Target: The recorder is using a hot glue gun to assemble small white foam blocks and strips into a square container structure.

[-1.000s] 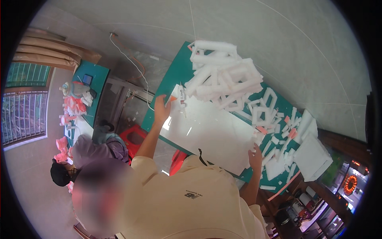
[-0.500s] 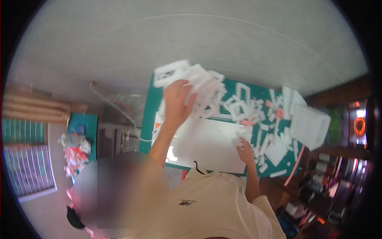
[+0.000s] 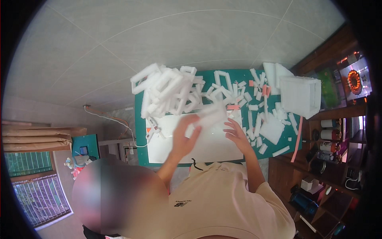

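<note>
My left hand (image 3: 184, 137) pinches a white foam piece (image 3: 213, 115) over the white board (image 3: 211, 149); motion blurs the piece, so its exact shape is unclear. Just right of it, my right hand (image 3: 238, 137) hovers with fingers spread and nothing held. A heap of white foam frames (image 3: 169, 85) lies at the table's back left. More loose foam frames (image 3: 223, 93) and short foam strips spread behind and to the right of the board. Near the board's left edge rests a small white and orange tool (image 3: 152, 128) with a white cord.
The green table (image 3: 288, 147) carries a flat foam square (image 3: 271, 129), several pinkish strips and a boxy white foam block (image 3: 300, 95) at right. A long pink strip (image 3: 297, 139) hangs over the right edge. Dark shelves (image 3: 338, 175) stand at right; the white cord (image 3: 115, 123) runs left.
My left hand has come from the foam heap toward the board's middle with a foam piece in it. My right hand has moved slightly up and left, toward that piece. The view has shifted.
</note>
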{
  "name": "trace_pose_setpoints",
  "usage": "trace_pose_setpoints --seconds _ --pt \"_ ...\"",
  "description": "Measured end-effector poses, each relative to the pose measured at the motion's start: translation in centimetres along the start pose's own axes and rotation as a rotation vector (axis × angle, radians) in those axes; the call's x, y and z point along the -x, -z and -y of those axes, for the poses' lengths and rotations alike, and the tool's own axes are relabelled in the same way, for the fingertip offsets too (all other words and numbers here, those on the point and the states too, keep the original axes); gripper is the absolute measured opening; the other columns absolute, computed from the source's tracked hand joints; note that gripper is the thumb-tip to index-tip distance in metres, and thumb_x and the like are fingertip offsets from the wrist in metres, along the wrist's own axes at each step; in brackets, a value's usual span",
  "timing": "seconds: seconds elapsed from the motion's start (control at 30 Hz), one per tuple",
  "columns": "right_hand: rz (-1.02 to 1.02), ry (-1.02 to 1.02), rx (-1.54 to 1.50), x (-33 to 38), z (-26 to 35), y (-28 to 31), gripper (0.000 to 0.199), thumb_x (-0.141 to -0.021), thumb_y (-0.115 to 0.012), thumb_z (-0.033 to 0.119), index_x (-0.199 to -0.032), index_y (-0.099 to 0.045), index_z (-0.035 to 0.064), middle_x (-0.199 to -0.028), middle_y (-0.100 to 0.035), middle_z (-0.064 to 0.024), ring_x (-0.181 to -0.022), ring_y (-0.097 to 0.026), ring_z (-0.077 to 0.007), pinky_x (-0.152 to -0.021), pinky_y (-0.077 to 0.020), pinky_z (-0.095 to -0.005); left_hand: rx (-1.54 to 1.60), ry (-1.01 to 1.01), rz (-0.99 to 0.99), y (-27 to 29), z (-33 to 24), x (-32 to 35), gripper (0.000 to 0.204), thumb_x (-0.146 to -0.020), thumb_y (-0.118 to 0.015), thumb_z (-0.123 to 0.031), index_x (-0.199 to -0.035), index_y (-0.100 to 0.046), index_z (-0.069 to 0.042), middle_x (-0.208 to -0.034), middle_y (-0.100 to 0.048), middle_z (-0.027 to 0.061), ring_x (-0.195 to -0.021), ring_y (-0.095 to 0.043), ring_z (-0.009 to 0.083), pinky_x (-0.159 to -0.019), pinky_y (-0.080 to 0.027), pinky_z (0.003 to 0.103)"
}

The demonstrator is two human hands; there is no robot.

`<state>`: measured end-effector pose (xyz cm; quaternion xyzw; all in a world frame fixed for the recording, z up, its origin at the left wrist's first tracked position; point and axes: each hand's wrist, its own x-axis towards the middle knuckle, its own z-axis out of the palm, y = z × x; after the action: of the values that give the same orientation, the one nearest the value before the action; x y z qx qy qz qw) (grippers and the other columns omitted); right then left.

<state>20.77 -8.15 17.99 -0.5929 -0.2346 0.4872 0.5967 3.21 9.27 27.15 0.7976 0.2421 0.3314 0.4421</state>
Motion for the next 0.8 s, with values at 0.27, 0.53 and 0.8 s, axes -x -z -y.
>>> trace_pose_setpoints --seconds 0.27,0.53,0.8 --pt "0.101 -0.324 -0.149 1.3 -0.9 0.3 0.055 -0.084 -0.059 0.013 -0.135 -0.040 0.0108 -0.119 -0.053 -0.0067 -0.105 -0.054 -0.0156 -0.086 -0.0456 -0.0323 0.449 0.563 0.177 -5.9 2.1 8.4 0.042 -0.086 -0.063 -0.011 -0.125 -0.047 -0.006 -0.103 -0.061 0.0102 -0.089 -0.058 0.0147 -0.075 -0.049 0.026" --pt "0.204 -0.253 -0.141 3.1 -0.8 3.6 0.035 -0.087 -0.059 0.015 -0.119 -0.050 0.0040 -0.102 -0.059 -0.0055 -0.094 -0.057 -0.0163 -0.081 -0.0456 -0.0302 0.421 0.644 0.253 -7.3 1.0 9.3 0.050 -0.080 -0.069 -0.006 -0.124 -0.047 -0.005 -0.104 -0.058 0.0079 -0.082 -0.056 0.0104 -0.071 -0.049 0.025" --pt "0.182 -0.165 -0.262 6.2 2.1 6.8 0.028 -0.090 -0.054 0.009 -0.117 -0.050 0.0036 -0.106 -0.058 -0.0078 -0.096 -0.057 -0.0203 -0.085 -0.0465 -0.0347 0.514 0.615 0.253 -10.6 -2.7 8.6 0.046 -0.081 -0.068 -0.007 -0.123 -0.049 -0.004 -0.103 -0.058 0.0083 -0.080 -0.056 0.0102 -0.070 -0.048 0.024"
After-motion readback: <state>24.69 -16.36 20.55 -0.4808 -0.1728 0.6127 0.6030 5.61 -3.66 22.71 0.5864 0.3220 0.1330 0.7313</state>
